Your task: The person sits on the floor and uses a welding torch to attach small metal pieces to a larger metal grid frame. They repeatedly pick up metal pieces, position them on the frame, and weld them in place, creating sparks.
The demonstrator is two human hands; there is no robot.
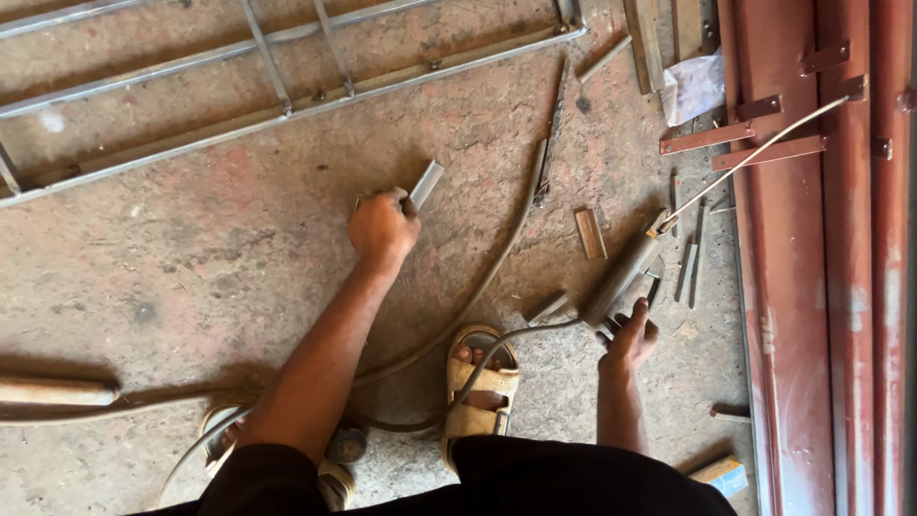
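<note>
Crouching over the concrete floor (191, 248), I have my left hand (382, 227) closed round one end of a short flat metal piece (426, 182), which juts up and to the right out of my fist, its far end clear of the floor or only just resting on it; I cannot tell which. My right hand (630, 334) lies lower and to the right, fingers wrapped on the near end of an electrode holder (621, 279). From its far tip a thin welding rod (755, 153) slants away toward the red-painted steel door frame (831, 268) along the right edge.

By my judgement the metal piece is stiff and light enough for one hand, a bare offcut with hard edges, so my grip sits on its flat faces near the end rather than on the corners. It looks dull and dry, not slippery. The holder seems heavier at the front and is dragged on by its cable (497, 349), which loops back over my sandalled foot (482, 382); holding it on the handle, well behind the rod, keeps it steady. The rod is thin and would bend or snap if pressed sideways.

A thicker hose or lead (497, 258) curves across the floor between my two hands. A welded frame of bars (287, 96) lies at the far left, small metal scraps (590, 233) are scattered near the holder, and a wooden handle (57, 392) lies at the near left.
</note>
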